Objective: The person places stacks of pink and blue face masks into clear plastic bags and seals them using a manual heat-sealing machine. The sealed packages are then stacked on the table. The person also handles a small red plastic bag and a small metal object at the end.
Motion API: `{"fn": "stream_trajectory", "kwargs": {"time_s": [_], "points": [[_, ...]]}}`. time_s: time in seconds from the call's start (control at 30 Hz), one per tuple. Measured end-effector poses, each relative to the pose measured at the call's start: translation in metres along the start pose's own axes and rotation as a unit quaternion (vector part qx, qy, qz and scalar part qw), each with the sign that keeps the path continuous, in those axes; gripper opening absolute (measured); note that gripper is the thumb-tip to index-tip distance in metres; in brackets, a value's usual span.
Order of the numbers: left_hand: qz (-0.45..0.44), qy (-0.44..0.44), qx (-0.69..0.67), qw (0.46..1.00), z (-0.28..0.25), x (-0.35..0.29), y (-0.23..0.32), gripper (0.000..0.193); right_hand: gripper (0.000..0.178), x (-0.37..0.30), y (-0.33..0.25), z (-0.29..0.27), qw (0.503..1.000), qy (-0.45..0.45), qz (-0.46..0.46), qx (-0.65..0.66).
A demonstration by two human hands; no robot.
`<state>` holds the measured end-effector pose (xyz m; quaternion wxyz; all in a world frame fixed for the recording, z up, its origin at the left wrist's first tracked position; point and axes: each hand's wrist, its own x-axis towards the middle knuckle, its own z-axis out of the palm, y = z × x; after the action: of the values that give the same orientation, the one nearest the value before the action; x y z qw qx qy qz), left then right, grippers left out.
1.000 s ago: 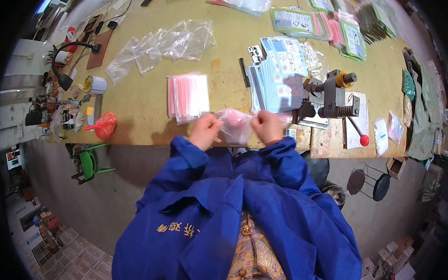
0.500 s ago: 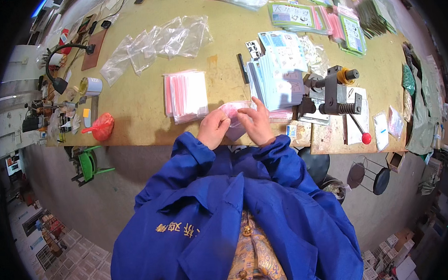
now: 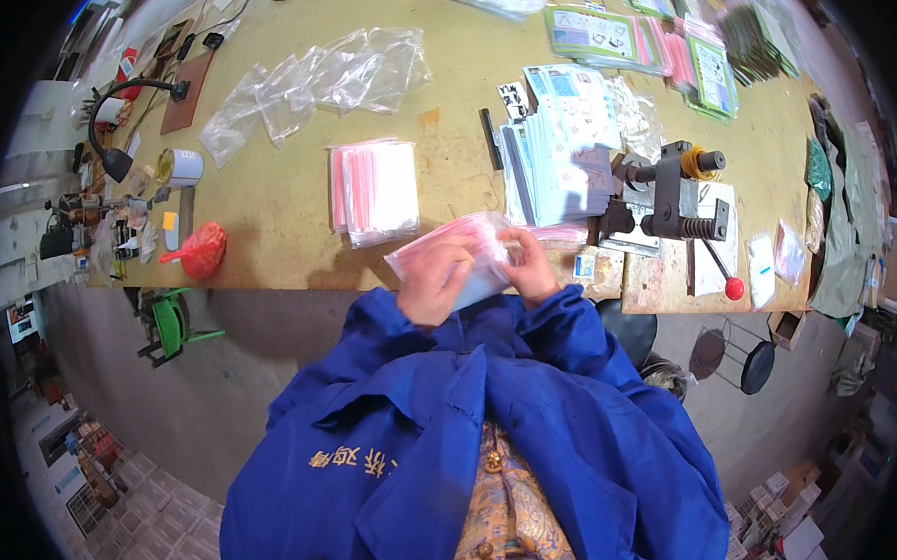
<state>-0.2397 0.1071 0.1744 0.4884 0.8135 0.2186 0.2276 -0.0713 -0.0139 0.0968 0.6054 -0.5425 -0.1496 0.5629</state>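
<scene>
Between my hands, at the front edge of the table, is a clear plastic bag (image 3: 466, 231) with pink and white contents, tilted up. My left hand (image 3: 435, 285) is closed on its near left part. Fingers curled, my right hand (image 3: 531, 268) pinches the bag's right edge. A stack of similar pink-and-white bags (image 3: 377, 195) lies just beyond my left hand. Past my right hand is a fanned pile of light blue printed sheets (image 3: 556, 170), with more pink bags (image 3: 564, 235) at its near edge.
A black hand press (image 3: 673, 195) with a red-knobbed lever stands right. Loose clear bags (image 3: 350, 76) lie at the far left, near a red plastic bundle (image 3: 205, 251), a tin can (image 3: 179, 168) and a desk lamp (image 3: 115, 159). Green-edged packets (image 3: 598, 35) are far right. A stool (image 3: 758, 367) stands below.
The bag has come up and spread out between my hands, showing more of its surface. My left hand moved slightly nearer me, and my right fingers went from extended to curled at its edge.
</scene>
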Motion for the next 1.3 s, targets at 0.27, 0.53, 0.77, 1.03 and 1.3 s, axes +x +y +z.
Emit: {"fn": "stream_trajectory", "kwargs": {"time_s": [0.27, 0.53, 0.77, 1.03, 1.3], "points": [[-0.228, 0.145, -0.382, 0.884, -0.039, -0.039, -0.027, 0.046, 0.059, -0.044, -0.028, 0.007, 0.981, -0.029, 0.055, 0.182], [-0.187, 0.161, -0.226, 0.942, -0.031, -0.038, -0.026, 0.041, 0.044, -0.043, -0.041, -0.010, 0.994, -0.063, 0.022, 0.084], [-0.166, 0.148, -0.215, 0.951, -0.038, -0.036, -0.023, 0.041, 0.057, -0.040, -0.030, 0.012, 0.992, -0.046, 0.048, 0.107], [-0.181, 0.166, -0.257, 0.935, -0.037, -0.043, -0.034, 0.039, 0.052, -0.045, -0.039, 0.008, 0.992, -0.095, 0.030, 0.078], [-0.178, 0.193, -0.254, 0.931, -0.026, -0.039, -0.027, 0.037, 0.051, -0.052, -0.039, 0.018, 0.998, -0.020, -0.040, -0.050]]}}
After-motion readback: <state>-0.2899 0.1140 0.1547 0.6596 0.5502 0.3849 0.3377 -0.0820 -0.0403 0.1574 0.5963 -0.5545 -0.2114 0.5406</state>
